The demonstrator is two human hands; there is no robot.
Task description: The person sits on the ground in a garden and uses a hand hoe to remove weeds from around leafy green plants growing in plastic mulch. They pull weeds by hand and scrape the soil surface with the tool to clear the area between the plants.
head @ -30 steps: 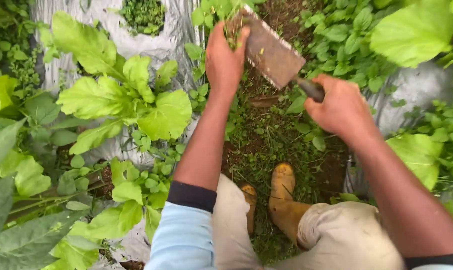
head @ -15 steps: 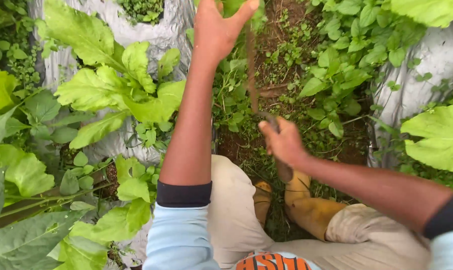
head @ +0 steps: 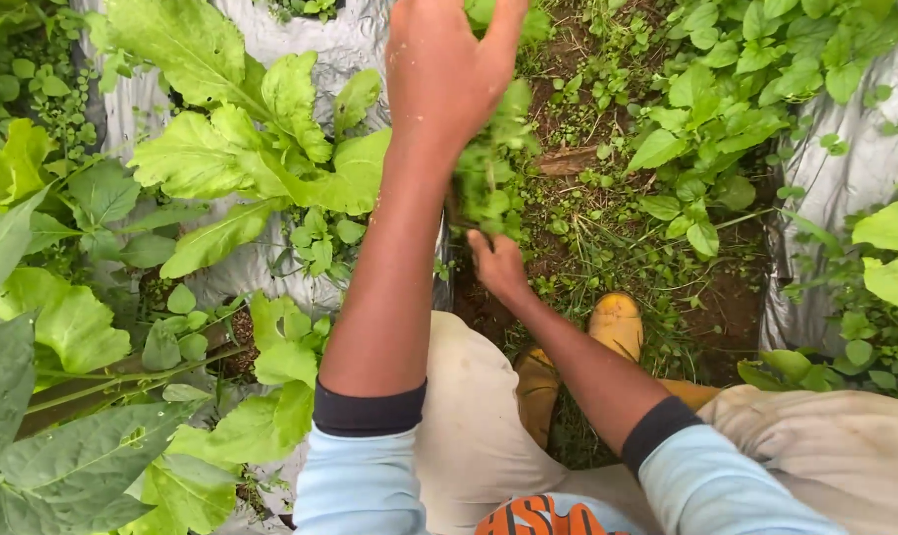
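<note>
Crouching over a weedy dirt path (head: 607, 248) between two beds covered in silver plastic mulch (head: 340, 50), the person is pulling weeds. The left hand (head: 449, 69) is raised over the path's far end, its fingers (head: 503, 35) curled tight around the top of a clump of weeds (head: 493, 168) that hangs down from the fist, just beside the left bed's edge. The right hand (head: 496, 263) sits below that clump, on the near stretch of the path, closed at the base of the stems; the leaves cover its fingers, so I cannot tell whether they pinch a stem or grip a tool handle, and no blade shows. Two yellow rubber boots (head: 617, 322) stand on the path just nearer the person than the right hand. Broad-leaved green plants (head: 221, 149) spread over the mulch left of the path, and more low weeds (head: 706, 119) crowd its right side against the other sheet (head: 855, 159). By my reading the step in hand is freeing this one clump from the soil: the top is gathered and the base is being worked. The next move calls for a firm upward pull with the left hand while the right keeps low at the roots, clear of the crop leaves.
</note>
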